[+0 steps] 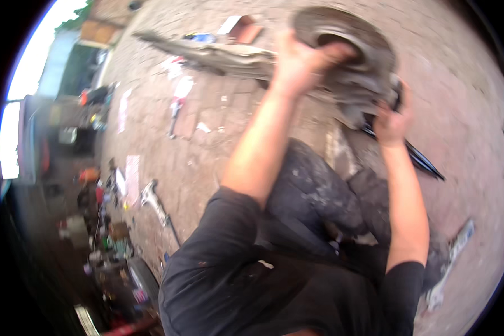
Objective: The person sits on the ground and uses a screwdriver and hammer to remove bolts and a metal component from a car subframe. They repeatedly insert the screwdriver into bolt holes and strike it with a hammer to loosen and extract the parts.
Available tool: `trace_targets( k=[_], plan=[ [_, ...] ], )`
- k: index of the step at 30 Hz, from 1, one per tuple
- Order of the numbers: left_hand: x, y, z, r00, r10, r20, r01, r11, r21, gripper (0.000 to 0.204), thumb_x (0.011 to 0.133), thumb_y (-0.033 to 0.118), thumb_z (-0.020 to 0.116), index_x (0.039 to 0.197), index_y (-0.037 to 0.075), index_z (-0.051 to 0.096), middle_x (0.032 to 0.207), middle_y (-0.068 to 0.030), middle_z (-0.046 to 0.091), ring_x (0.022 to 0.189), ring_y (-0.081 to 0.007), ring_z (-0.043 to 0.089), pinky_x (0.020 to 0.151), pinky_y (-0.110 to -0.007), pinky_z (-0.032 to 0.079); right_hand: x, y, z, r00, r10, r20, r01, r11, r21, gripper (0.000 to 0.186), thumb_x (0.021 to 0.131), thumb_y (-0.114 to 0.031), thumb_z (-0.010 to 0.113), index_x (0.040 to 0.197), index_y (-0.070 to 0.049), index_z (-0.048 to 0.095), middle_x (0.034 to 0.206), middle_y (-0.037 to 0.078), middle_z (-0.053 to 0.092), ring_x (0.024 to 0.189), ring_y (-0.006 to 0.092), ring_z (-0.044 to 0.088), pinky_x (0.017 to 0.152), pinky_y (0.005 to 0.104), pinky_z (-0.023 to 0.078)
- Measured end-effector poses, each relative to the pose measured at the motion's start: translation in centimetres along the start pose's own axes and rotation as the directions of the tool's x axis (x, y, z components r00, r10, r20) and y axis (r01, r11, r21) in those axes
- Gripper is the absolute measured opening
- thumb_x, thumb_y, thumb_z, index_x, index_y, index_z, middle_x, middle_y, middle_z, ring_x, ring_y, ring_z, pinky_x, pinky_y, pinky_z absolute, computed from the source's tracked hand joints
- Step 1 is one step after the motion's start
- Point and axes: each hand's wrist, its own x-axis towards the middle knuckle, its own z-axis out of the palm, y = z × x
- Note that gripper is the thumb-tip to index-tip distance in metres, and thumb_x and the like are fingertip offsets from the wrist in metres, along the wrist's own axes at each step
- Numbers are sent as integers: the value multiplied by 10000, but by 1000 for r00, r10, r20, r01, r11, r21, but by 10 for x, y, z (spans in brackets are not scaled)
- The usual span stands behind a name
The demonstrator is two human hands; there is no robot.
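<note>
Closest is the black shirt [297, 291], with the dark, stained trousers [313, 190] beyond it, knees bent. Past the knees, the right hand [393, 119] curls its fingers around the lower edge of a worn metal disc assembly [369, 33], held up above the brick floor [201, 151]. The left hand [303, 63] grips the assembly from the other side, thumb at the round central opening; blur hides exactly how its remaining fingers lie. A black pointed rod [425, 159] slants out below the right hand. A long metal arm [235, 63] extends leftward from behind the left hand; whether it joins the disc assembly, I cannot tell. Farther out, an open box [242, 30] lies near a blue item [200, 37].
</note>
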Motion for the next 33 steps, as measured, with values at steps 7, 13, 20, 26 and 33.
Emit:
trace_targets(
  k=[7, 13, 20, 26, 33],
  plan=[
    [2, 10, 16, 993, 111, 35, -100, 967, -233, 393, 702, 62, 911, 1024, -29, 704, 937, -58, 752, 861, -115, 692, 814, -292, 569, 0, 25, -10, 993, 114, -41, -102, 968, 229, 881, 930, -593, 626, 1380, 136, 421, 1327, 205, 559, 1204, 278, 560, 1054, 391, 426],
    [14, 6, 30, 998, 68, 9, -61, 939, -337, 327, 687, 6, 903, 945, -47, 708, 899, -74, 755, 837, -122, 696, 790, -295, 574, 10, 40, -12, 975, 214, -61, -185, 931, 315, 917, 925, -606, 630, 1391, 151, 405, 1193, 138, 579, 965, 158, 554, 917, 318, 466],
    [17, -1, 24, 995, 96, -12, -96, 966, -241, 444, 669, 37, 921, 1002, -75, 650, 925, -105, 757, 867, -126, 699, 806, -303, 574, 7, 61, -17, 970, 241, -32, -197, 856, 478, 768, 950, -387, 679, 1456, 94, 360, 1130, 52, 554, 868, 86, 500, 803, 240, 432],
    [12, -9, 4, 1000, 9, 5, -7, 981, -192, 519, 699, 168, 922, 1064, -53, 626, 979, -106, 736, 930, -171, 688, 843, -328, 561, -15, 160, -48, 985, -172, 12, 170, 963, -211, 505, 979, -179, 621, 1404, 24, 436, 1216, 149, 598, 1064, 278, 593, 915, 408, 480],
    [9, -55, -177, 763, 485, -428, -187, 798, 573, 684, 835, 421, 756, 1288, -9, 480, 1174, -144, 558, 1109, -254, 543, 950, -382, 456, -30, 190, -74, 893, -450, 14, 398, 774, -492, 343, 985, -20, 591, 1312, -82, 509, 1156, 134, 631, 1044, 286, 622, 921, 412, 520]
  ],
)
